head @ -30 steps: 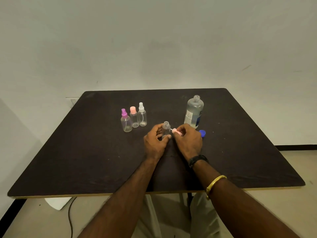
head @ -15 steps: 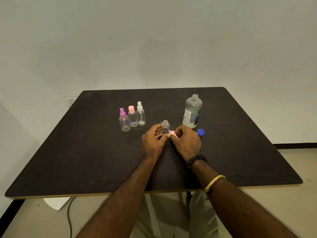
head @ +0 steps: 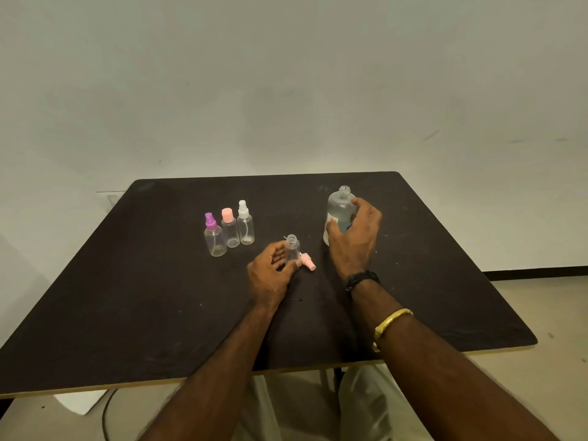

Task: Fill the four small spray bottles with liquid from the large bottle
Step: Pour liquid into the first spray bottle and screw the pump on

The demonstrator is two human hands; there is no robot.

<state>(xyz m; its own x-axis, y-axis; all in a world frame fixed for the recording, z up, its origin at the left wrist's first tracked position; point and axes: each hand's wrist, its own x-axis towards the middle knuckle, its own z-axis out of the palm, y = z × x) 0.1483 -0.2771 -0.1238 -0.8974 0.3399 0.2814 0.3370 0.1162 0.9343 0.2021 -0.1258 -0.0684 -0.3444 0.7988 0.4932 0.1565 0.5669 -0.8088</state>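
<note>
We see the left hand (head: 269, 276) with fingers closed around the uncapped small bottle (head: 292, 249), upright at mid-worktop (head: 127, 297), its pink spray cap (head: 308, 261) lying just beside it. The right hand (head: 354, 237) wraps its fingers around the open large bottle (head: 339, 206).

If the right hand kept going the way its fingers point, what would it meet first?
The large bottle. The right hand is curled round its near side, fingers seemingly touching or just short of it; depth is unclear. Nothing else lies between them.
</note>
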